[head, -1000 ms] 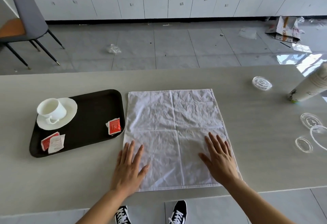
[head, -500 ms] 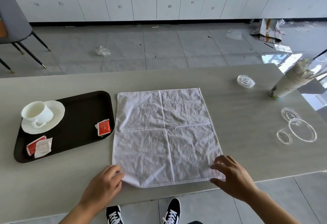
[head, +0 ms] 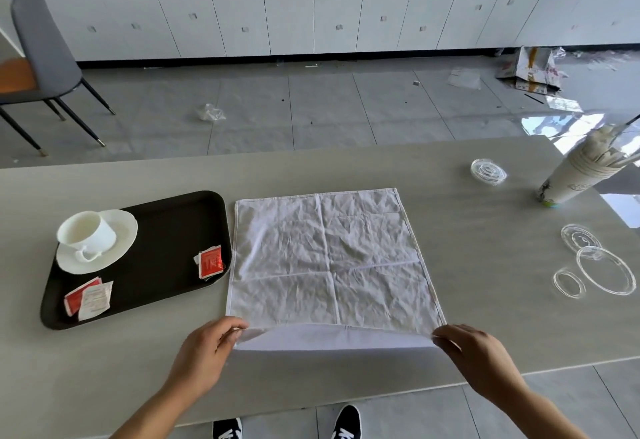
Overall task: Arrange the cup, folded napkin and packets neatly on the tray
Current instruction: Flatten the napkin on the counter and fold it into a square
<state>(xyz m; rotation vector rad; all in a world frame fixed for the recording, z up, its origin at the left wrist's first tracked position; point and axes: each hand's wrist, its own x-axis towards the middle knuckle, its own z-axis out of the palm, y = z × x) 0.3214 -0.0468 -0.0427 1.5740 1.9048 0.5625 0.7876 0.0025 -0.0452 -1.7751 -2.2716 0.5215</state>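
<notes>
A creased white napkin (head: 329, 258) lies spread on the table, its near edge lifted off the surface. My left hand (head: 204, 352) pinches the near left corner and my right hand (head: 474, 352) pinches the near right corner. Left of the napkin sits a dark tray (head: 166, 230). It carries a white cup (head: 88, 232) on a saucer (head: 117, 248) at its far left. A red packet (head: 210, 261) lies by the tray's right rim. A red and a white packet (head: 88, 298) overlap at its near left.
Clear plastic lids (head: 604, 270) lie at the table's right, another lid (head: 488, 171) farther back. A paper cup holding sticks (head: 575, 175) stands tilted at the far right. A grey chair (head: 38, 57) and litter are on the floor beyond the table.
My hands slid from flat on the napkin to its near corners, pinched them and raised the near edge off the table.
</notes>
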